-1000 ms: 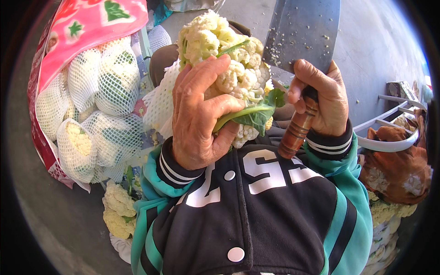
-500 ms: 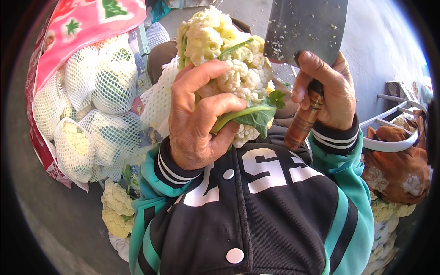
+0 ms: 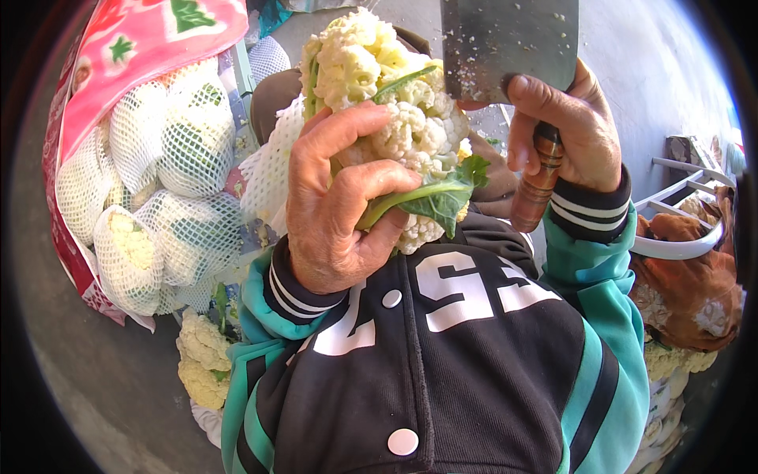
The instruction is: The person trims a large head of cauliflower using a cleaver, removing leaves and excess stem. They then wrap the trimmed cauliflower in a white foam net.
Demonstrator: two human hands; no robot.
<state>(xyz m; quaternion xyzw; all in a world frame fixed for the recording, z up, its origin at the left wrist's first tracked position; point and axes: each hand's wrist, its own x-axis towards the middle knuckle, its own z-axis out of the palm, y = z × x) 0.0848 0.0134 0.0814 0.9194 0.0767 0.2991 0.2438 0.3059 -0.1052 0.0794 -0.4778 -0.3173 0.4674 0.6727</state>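
A large cream cauliflower head [image 3: 426, 130] is held up in front of my chest by my left hand [image 3: 339, 197]. My fingers press against its florets, and a green leaf [image 3: 442, 201] sticks out below them. My right hand [image 3: 572, 130] grips a cleaver by its brown wooden handle [image 3: 539, 178]. Its wide grey blade [image 3: 513, 47], dotted with white crumbs, points upward just right of the cauliflower. White foam netting [image 3: 272, 170] lies behind my left wrist.
At left, a red-and-pink patterned cloth [image 3: 134, 59] partly covers several net-wrapped cauliflowers [image 3: 197, 142]. Bare cauliflowers [image 3: 203, 355] sit low at left. On the right stand a white plastic frame [image 3: 683, 241] and a brown cloth [image 3: 683, 292], with more cauliflowers [image 3: 675, 359] beneath.
My right hand has lifted slightly, and the cleaver's blade has shifted up and left while its handle stands more upright. My left hand and the cauliflower have barely moved.
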